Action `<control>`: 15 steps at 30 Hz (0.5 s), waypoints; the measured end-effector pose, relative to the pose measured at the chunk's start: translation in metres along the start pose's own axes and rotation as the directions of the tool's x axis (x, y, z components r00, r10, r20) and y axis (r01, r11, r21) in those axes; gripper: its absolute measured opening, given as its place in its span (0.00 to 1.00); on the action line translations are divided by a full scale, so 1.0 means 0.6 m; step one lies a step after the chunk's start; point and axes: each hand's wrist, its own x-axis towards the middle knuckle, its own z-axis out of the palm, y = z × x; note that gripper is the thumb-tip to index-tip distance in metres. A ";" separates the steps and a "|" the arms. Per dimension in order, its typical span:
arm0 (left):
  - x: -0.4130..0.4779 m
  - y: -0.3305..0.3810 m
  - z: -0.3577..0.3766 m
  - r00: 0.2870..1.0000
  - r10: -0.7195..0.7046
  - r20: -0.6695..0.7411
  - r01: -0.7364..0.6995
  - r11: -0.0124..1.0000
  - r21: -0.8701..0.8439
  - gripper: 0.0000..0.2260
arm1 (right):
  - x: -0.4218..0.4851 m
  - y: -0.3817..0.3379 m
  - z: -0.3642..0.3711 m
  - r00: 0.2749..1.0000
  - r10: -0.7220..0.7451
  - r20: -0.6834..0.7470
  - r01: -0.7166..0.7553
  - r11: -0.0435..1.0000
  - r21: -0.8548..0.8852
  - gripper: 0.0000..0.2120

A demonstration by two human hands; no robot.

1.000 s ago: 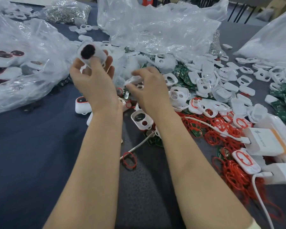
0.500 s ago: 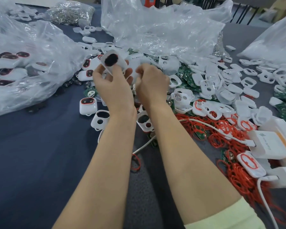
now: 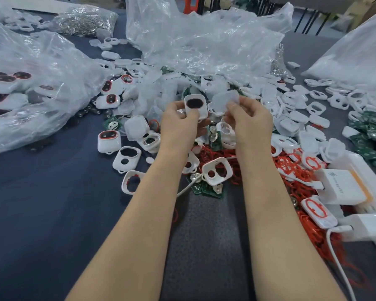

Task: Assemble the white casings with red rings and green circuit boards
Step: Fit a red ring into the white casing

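While a white casing [image 3: 195, 107] (dark-windowed) is gripped in the left hand [image 3: 179, 127], a pale cover [image 3: 225, 100] is pinched in the right hand [image 3: 251, 123].

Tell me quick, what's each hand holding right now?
Left hand: grips a white casing with a dark opening.
Right hand: pinches a translucent white cover.

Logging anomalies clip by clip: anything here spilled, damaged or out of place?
Nothing looks damaged. Red rings lie in a tangled heap, with white casings and green circuit boards strewn loose across the table beside crumpled plastic bags.
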 end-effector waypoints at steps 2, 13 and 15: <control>0.000 -0.002 0.000 1.000 -0.012 0.017 0.012 1.000 0.008 0.07 | -0.003 0.004 -0.003 0.997 0.061 0.041 -0.066 0.985 0.161 0.04; -0.003 0.001 0.000 0.999 -0.043 0.006 0.043 0.999 -0.002 0.05 | -0.018 -0.004 0.000 0.981 -0.025 0.193 0.000 0.992 0.128 0.10; -0.003 0.000 -0.001 0.999 -0.040 -0.004 0.040 0.999 0.010 0.05 | -0.021 -0.001 0.002 0.981 -0.049 0.190 0.030 0.994 0.103 0.10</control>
